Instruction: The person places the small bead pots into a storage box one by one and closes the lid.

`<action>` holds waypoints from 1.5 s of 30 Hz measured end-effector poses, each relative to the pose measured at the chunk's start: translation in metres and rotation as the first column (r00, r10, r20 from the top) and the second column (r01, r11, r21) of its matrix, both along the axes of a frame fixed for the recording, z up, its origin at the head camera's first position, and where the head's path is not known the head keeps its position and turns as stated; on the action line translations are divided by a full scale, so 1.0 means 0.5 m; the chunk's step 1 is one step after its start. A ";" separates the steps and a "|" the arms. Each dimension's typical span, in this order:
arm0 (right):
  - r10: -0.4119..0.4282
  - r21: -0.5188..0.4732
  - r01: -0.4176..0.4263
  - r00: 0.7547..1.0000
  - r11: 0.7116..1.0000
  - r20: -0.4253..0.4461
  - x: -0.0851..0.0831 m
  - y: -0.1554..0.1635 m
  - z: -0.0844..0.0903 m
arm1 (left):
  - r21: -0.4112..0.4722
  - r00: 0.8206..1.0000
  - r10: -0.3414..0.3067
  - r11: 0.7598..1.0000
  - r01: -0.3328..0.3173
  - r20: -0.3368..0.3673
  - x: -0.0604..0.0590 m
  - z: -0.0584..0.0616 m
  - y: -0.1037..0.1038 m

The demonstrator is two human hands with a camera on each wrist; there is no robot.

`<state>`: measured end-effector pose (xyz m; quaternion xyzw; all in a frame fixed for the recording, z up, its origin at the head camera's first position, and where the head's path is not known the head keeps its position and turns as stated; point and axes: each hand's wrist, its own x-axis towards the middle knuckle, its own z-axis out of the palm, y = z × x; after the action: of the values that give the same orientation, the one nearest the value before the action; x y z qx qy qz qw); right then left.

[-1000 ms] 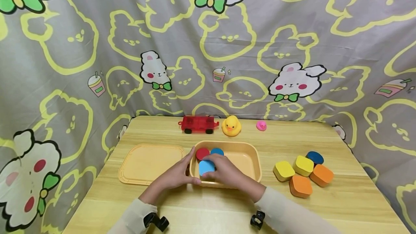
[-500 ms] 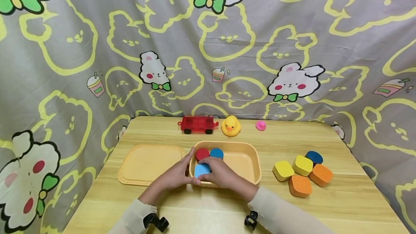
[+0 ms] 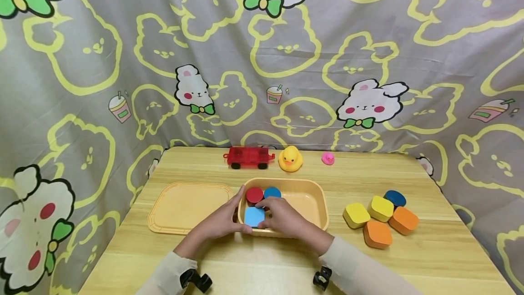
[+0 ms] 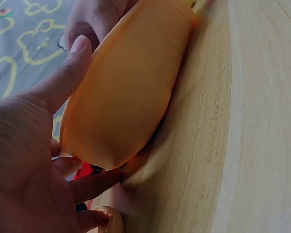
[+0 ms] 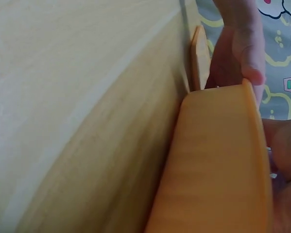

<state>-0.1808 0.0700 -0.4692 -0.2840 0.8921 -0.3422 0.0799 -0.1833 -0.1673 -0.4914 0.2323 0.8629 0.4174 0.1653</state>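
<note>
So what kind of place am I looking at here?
Likely a home play corner or a staged tabletop: a wooden table with a cartoon bunny cloth draped behind it, a rubber duck, a red toy car and coloured blocks.

We see bare floor in the right half of the tub (image 3: 317,195), toward three o'clock; its left end is crowded by the red disc (image 3: 254,193), blue disc (image 3: 272,191), light-blue square (image 3: 254,216) and both hands. At nine the lid (image 3: 186,204) blocks; at three the blocks (image 3: 380,220); six lies open.
</note>
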 end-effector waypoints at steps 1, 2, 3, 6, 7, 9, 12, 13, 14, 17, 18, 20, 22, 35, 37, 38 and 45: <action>-0.002 -0.006 0.002 1.000 1.000 -0.003 -0.001 -0.001 -0.004 | -0.003 1.000 0.002 1.000 -0.002 0.000 0.000 0.000 0.000; -0.004 -0.013 0.004 1.000 1.000 -0.003 -0.001 -0.002 -0.006 | -0.005 1.000 0.003 1.000 -0.003 0.000 0.000 0.000 0.000; -0.007 -0.020 0.007 1.000 1.000 -0.004 -0.002 -0.003 -0.010 | -0.007 1.000 0.003 1.000 -0.003 -0.001 0.001 0.000 0.001; -0.015 -0.033 0.015 1.000 0.999 -0.001 -0.003 -0.007 -0.015 | -0.015 1.000 0.005 1.000 -0.005 -0.005 0.001 0.000 0.000; -0.017 -0.036 0.017 1.000 0.999 0.001 -0.004 -0.008 -0.016 | -0.018 1.000 0.005 1.000 -0.005 -0.008 0.001 0.000 0.000; -0.021 -0.038 0.021 1.000 0.999 0.000 -0.003 -0.009 -0.016 | -0.017 1.000 0.002 1.000 -0.002 -0.010 0.001 0.000 0.000; -0.025 -0.033 0.024 1.000 0.999 -0.011 0.000 -0.008 -0.012 | -0.013 1.000 -0.004 1.000 0.004 -0.011 0.001 -0.001 -0.001; -0.024 -0.033 0.024 1.000 0.999 -0.016 0.001 -0.006 -0.010 | -0.012 1.000 -0.005 1.000 0.005 -0.011 0.001 -0.001 -0.001; -0.022 -0.034 0.022 1.000 0.999 -0.021 0.002 -0.004 -0.008 | -0.010 1.000 -0.007 1.000 0.007 -0.009 0.001 0.000 -0.001; -0.018 -0.043 0.017 0.999 0.999 -0.033 0.006 0.004 0.000 | -0.007 1.000 -0.009 1.000 0.009 -0.009 0.001 0.000 -0.001; -0.019 -0.052 0.018 0.999 0.998 -0.028 0.007 0.008 0.003 | -0.008 1.000 -0.010 1.000 0.010 -0.010 0.001 0.000 -0.001; -0.021 -0.072 0.020 1.000 0.997 -0.014 0.009 0.018 0.008 | -0.010 1.000 -0.007 1.000 0.007 -0.010 0.001 0.000 -0.001; -0.026 -0.109 0.027 1.000 0.994 0.011 0.009 0.029 0.013 | -0.010 1.000 -0.002 1.000 0.002 -0.008 0.000 -0.001 0.001; -0.076 -0.194 0.075 0.997 0.978 0.004 0.020 0.130 0.041 | -0.016 1.000 0.031 0.999 -0.031 0.000 0.000 0.000 0.004; -0.087 -0.198 0.081 0.996 0.977 -0.019 0.021 0.147 0.043 | -0.017 0.999 0.033 0.999 -0.033 -0.001 -0.001 0.000 0.004; -0.095 -0.199 0.086 0.995 0.976 -0.034 0.022 0.156 0.044 | -0.020 0.999 0.034 0.999 -0.034 -0.004 -0.001 -0.001 0.004; -0.188 -0.222 0.167 0.979 0.961 -0.081 0.033 0.222 0.051 | -0.045 0.999 0.044 0.998 -0.044 0.004 -0.003 -0.002 0.005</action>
<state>-0.1645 0.1810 -0.4439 -0.2268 0.8748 -0.4271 -0.0277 -0.1848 -0.1646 -0.4925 0.2083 0.8765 0.4020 0.1635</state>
